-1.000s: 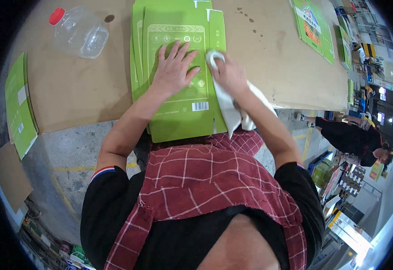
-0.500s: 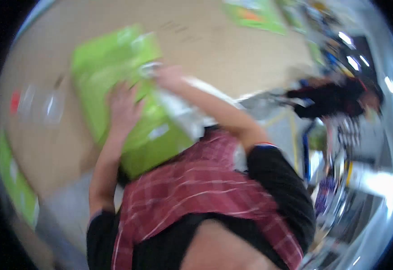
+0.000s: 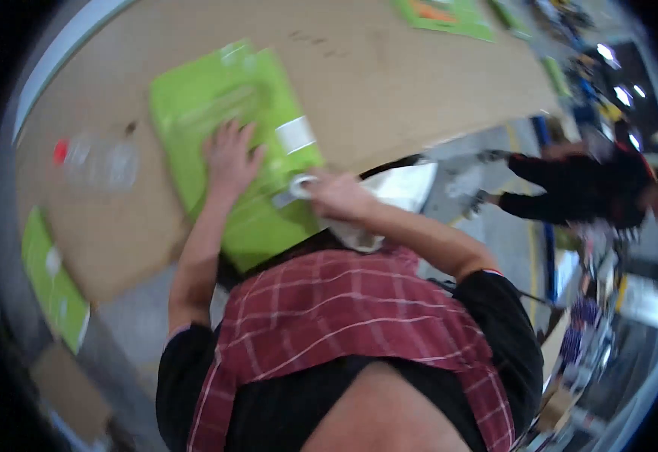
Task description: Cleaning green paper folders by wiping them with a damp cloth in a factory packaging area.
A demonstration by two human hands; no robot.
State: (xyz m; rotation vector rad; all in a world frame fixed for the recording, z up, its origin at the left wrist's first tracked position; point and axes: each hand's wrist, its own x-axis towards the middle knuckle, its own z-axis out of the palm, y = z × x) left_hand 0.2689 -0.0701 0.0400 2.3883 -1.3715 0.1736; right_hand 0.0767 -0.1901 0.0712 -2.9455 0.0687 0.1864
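A flat bright green package point(image 3: 269, 230) lies at the near edge of the tan tabletop. My left hand point(image 3: 232, 162) rests on its middle, palm down and fingers spread. Over the package's right side, my right hand point(image 3: 342, 197) is closed on a small roll of tape point(image 3: 301, 185), whose pale ring shows at the fingertips. A short greyish strip by the roll touches or hangs just above the green surface; I cannot tell which. Higher on the right side is a white rectangular patch point(image 3: 295, 135).
To the left lies a clear plastic bottle point(image 3: 103, 162) with a red cap. Another green package point(image 3: 449, 16) sits at the far right, and a green-and-white one point(image 3: 54, 279) beyond the left edge. White material point(image 3: 404, 188) is beside my right forearm. A person in dark clothes point(image 3: 578, 184) stands off right.
My right hand has moved with the tape roll down the package's right side, nearer to me. The white patch now shows above it. My left hand stays on the package.
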